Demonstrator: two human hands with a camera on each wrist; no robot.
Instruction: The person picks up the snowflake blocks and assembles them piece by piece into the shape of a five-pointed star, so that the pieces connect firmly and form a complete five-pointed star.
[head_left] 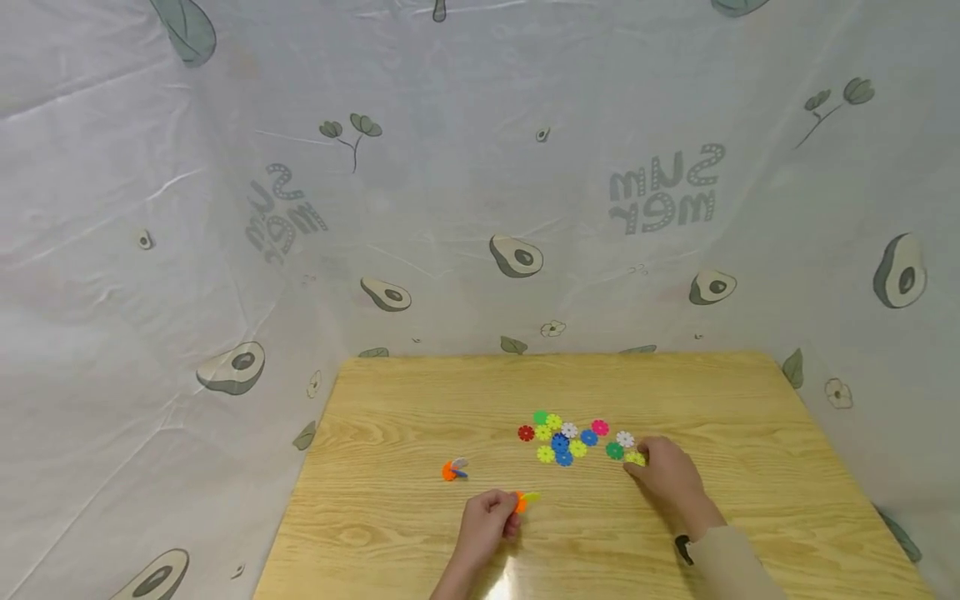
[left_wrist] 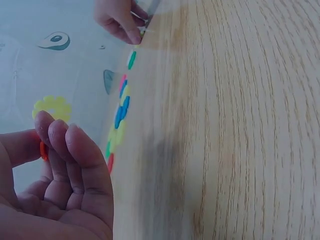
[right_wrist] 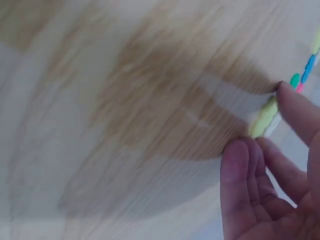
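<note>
My left hand point(head_left: 483, 521) pinches an orange notched disc point(head_left: 521, 502) between thumb and fingertips, held near the front middle of the table. A yellow notched disc point(left_wrist: 52, 107) stands joined to it at an angle and sticks out past the fingertips. Further right, my right hand point(head_left: 671, 473) has thumb and fingers on opposite edges of another yellow disc point(right_wrist: 264, 117), at the right end of the loose discs. Beside that hand lie a dark green disc point(head_left: 615, 451) and a white disc point(head_left: 625, 438).
Several loose discs, among them a red one point(head_left: 526, 433) and a pink one point(head_left: 600, 427), lie flat mid-table. Left of them sits a joined piece point(head_left: 448, 471) of orange, blue and white discs. A printed sheet point(head_left: 465, 208) hangs behind the wooden table point(head_left: 397, 550).
</note>
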